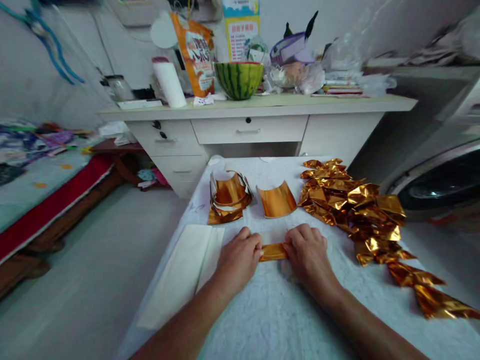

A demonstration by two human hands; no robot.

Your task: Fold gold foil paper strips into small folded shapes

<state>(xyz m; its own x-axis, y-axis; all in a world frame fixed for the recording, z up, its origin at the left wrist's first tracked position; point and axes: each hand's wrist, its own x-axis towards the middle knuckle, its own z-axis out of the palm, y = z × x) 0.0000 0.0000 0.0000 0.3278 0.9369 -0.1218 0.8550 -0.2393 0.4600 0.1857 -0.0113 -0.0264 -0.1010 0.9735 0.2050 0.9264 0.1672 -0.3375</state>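
Between my two hands lies a narrow gold foil roll (273, 252), low over the cloth-covered table. My left hand (242, 255) is closed on its left end, and my right hand (307, 252) grips the right end. A curved gold foil sheet (277, 200) rests just beyond them. To its left stands a stack of curled gold foil sheets (228, 195) with pale edges. White paper sheets (183, 270) lie flat beside my left forearm. A heap of crumpled, twisted gold foil pieces (345, 200) spreads along the right side of the table.
Behind the table (285, 320) is a white desk (247, 130) with drawers. On it stand a halved watermelon (239, 80), an orange snack bag (197, 60), a white paper roll (169, 82) and plastic bags. A washing machine (446, 150) is at the right, a bed (48, 185) at the left.
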